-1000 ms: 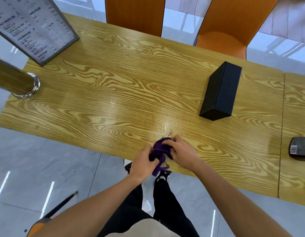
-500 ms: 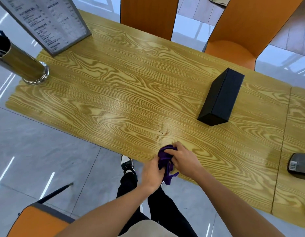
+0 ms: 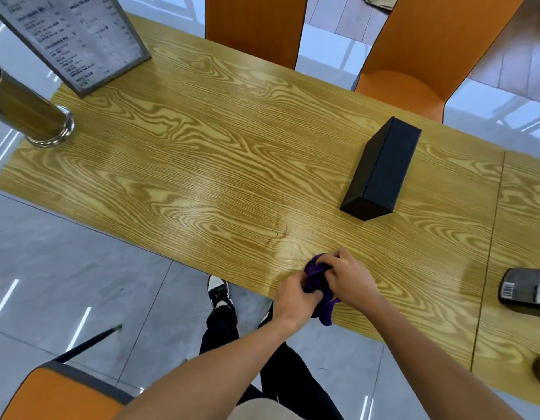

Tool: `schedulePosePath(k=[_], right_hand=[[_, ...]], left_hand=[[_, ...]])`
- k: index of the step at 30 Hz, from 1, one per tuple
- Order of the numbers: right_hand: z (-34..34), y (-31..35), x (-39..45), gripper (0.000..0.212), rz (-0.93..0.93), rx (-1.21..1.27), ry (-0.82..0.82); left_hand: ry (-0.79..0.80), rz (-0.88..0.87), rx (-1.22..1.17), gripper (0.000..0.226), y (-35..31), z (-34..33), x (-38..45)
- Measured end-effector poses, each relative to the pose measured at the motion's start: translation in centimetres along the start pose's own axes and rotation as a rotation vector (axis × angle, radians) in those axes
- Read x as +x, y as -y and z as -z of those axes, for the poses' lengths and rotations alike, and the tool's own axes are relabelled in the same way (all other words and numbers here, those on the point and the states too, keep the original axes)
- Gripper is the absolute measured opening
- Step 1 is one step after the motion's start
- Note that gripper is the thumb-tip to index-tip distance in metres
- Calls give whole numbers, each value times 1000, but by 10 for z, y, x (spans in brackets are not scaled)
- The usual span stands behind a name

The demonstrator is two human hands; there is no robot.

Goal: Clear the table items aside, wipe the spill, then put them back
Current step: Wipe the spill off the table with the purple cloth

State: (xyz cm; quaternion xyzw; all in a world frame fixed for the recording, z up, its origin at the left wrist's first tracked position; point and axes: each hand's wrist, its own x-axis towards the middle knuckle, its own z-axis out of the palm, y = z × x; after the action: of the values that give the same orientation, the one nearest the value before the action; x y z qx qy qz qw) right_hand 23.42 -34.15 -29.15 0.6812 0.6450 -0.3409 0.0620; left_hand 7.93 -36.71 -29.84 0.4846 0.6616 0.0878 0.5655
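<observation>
Both my hands hold a bunched purple cloth (image 3: pixel 317 275) at the near edge of the wooden table (image 3: pixel 202 165). My left hand (image 3: pixel 294 300) grips it from the near side, my right hand (image 3: pixel 349 281) from the right. A faint reddish spill mark (image 3: pixel 277 234) shows on the wood just beyond the cloth. A black rectangular box (image 3: pixel 383 169) lies on the table to the far right of my hands. A framed menu stand (image 3: pixel 71 40) and a metal cylinder holder (image 3: pixel 26 113) stand at the table's far left end.
Two orange chairs (image 3: pixel 256 25) (image 3: pixel 429 56) stand beyond the table, and another orange chair (image 3: pixel 65 392) is at my near left. A dark device with a barcode label (image 3: pixel 524 289) lies on the adjoining table at the right. My legs and shoes (image 3: pixel 220 295) are below the table edge.
The view has shifted so the table sits lower and further right. My hands stay at the near edge, working the purple cloth into a tighter bunch.
</observation>
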Motion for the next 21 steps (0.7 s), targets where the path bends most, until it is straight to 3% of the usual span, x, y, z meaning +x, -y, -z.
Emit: schedulePosePath(k=[4,12,15,21], right_hand=[[25,24,27,34,11,128,-51],[60,87,112,45,139,187,-45],[57,96,131,46,142,83,15],[33,79,120,42,100,-31,96]], left_hand=[[-101,-28,-89,16,-15,34,12],[-314,-63,-2,18,-33,123,78],[-261,-64,122,24,-25,139,95],[-165,-129,295,10,-7,115,90]])
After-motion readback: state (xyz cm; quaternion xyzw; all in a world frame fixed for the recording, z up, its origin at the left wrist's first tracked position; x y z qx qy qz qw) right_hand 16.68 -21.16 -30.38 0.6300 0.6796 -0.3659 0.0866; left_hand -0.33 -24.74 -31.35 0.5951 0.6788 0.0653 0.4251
